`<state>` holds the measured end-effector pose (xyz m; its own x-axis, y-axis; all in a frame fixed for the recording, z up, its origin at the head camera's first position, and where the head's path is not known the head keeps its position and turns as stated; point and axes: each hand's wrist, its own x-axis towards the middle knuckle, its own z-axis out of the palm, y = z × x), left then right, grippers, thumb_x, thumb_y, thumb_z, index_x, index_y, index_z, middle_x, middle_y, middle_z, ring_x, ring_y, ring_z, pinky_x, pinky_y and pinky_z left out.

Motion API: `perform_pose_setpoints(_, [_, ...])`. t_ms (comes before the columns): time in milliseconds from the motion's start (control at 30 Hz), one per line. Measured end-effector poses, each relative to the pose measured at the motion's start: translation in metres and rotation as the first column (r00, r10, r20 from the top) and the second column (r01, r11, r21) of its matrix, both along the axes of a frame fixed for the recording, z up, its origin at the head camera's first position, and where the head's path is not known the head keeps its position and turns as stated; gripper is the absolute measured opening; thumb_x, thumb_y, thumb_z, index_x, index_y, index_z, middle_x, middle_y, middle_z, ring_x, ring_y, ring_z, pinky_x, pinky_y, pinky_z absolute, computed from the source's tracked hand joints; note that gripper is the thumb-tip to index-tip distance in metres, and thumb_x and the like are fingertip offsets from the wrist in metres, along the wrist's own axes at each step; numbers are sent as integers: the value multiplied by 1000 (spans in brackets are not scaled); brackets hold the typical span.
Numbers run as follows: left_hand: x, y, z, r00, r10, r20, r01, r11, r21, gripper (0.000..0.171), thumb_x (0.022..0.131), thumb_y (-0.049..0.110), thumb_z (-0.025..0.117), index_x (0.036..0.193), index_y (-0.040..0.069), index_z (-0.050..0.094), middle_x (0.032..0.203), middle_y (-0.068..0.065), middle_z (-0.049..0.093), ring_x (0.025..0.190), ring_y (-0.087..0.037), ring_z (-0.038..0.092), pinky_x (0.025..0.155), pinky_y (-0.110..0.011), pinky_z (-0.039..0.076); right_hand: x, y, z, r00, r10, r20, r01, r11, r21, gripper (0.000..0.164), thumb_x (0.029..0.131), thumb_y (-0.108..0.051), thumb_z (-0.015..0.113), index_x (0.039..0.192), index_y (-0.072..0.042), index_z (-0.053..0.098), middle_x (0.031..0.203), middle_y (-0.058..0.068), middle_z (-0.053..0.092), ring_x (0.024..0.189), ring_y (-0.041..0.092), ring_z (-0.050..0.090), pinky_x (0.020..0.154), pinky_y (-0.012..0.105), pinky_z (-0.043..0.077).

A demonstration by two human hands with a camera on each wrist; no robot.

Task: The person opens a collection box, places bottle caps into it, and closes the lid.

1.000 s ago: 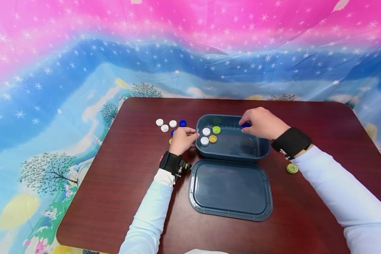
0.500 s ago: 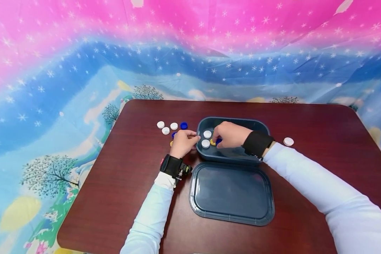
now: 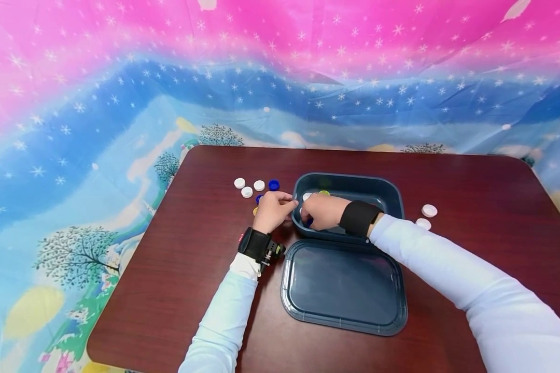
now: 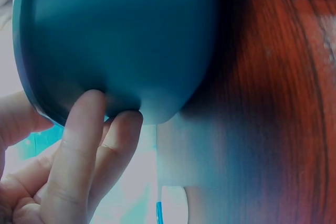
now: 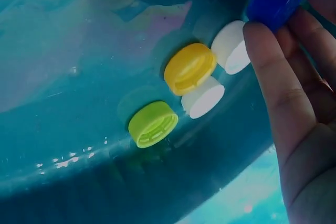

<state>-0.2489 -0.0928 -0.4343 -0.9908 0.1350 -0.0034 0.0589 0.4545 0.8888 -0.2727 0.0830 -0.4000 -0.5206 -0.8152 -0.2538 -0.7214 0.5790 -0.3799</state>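
Observation:
Inside the dark blue-grey plastic box (image 3: 350, 181), my right hand (image 3: 325, 211) pinches a blue bottle cap (image 5: 274, 1) between thumb and fingers near the left end. Close by on the box floor lie a yellow cap (image 5: 190, 69), a green cap (image 5: 153, 124) and two white caps (image 5: 231, 47). My left hand (image 3: 271, 212) grips the box's left end. In the left wrist view, its fingers (image 4: 79, 150) press the outer wall while the thumb goes over the rim. From the head view, my right hand covers part of these caps.
The box's lid (image 3: 345, 285) lies flat just in front of it. Left of the box are several white caps (image 3: 247, 192), a blue cap (image 3: 274, 185), and blue and yellow caps partly behind my left hand. Two white caps (image 3: 429, 210) lie to the right, beside my right sleeve.
With the blue cap in its fingers, my right hand has moved from the box's right end to its left end. White caps on the right have come into view. My left hand keeps its grip.

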Motion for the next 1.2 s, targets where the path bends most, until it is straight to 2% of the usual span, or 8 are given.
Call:
perform_pose_setpoints(100, [-1,0,-1,1000,0,-7,0,1000,-4,24,91,15,69,108,-2,72,89,-13,73,62,-18,70,58,-29,57,0,-3,-3,1000,-4,0,4,1000,9,23,83,2,66,70,-16,68,56,-6,44,55,12,39,53,25,33])
perform_pose_setpoints(400, [-1,1,-2,1000,-1,-14,1,1000,-13,21,91,14,69,106,-1,72,87,-12,73,59,-17,69,57,-29,57,-2,-7,-8,999,-39,17,39,999,36,24,84,4,64,73,-16,71,61,-4,55,58,14,46,54,25,38])
perform_pose_setpoints(667, [-1,1,-1,1000,-5,-29,4,1000,-19,23,91,13,69,107,-2,72,89,-14,73,61,-17,70,57,-28,57,-1,-10,-5,999,2,-42,-1,1000,30,30,81,11,62,68,-15,67,58,-5,50,60,14,37,56,26,32])
perform_pose_setpoints(800, [-1,1,-1,1000,-3,-30,3,1000,-18,23,91,14,69,107,-2,72,89,-13,73,61,-17,69,57,-28,57,-1,-11,-7,998,18,-64,-17,1000,25,31,82,13,61,68,-15,66,57,-5,49,58,13,38,56,26,32])
perform_pose_setpoints(1067, [-1,1,0,1000,0,-22,-1,1000,-25,25,91,14,69,109,-3,72,91,-14,73,63,-18,70,59,-28,57,1,-11,-11,998,6,-69,-5,1000,17,27,84,11,62,71,-13,66,60,-4,50,58,13,42,56,25,34])
perform_pose_setpoints(1200, [-1,1,-1,1000,-1,-18,1,1000,-23,25,91,14,69,109,-3,72,91,-14,73,63,-19,70,59,-28,57,1,-10,-10,998,20,-67,-20,1000,5,27,84,11,62,72,-12,66,59,-5,47,59,13,39,57,26,32])
